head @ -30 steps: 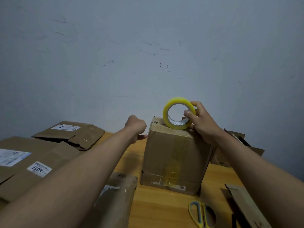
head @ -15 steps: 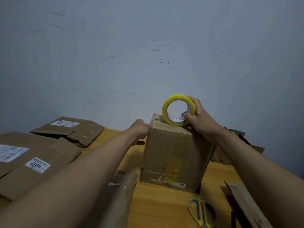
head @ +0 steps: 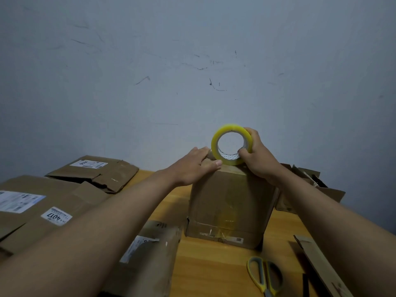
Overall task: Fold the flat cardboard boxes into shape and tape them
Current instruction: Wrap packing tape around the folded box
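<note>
A folded brown cardboard box (head: 230, 202) stands upright on the wooden table (head: 214, 269), with old tape on its front face. A yellow roll of clear tape (head: 215, 144) stands on edge on the box's top. My right hand (head: 260, 156) grips the roll, thumb through its core and fingers over its far rim. My left hand (head: 196, 162) lies flat on the top left edge of the box, fingers straight, thumb touching the roll's base.
Flat cardboard boxes (head: 49, 202) with white labels are stacked at the left, another (head: 96, 170) behind them. More flattened cardboard (head: 150, 254) lies under my left forearm. Scissors (head: 264, 275) lie at the front right beside a cardboard strip (head: 319, 266). An open box (head: 308, 185) sits behind, right.
My left hand rose from beside the box's upper left corner and now presses flat on its top next to the tape roll. My right hand keeps holding the roll.
</note>
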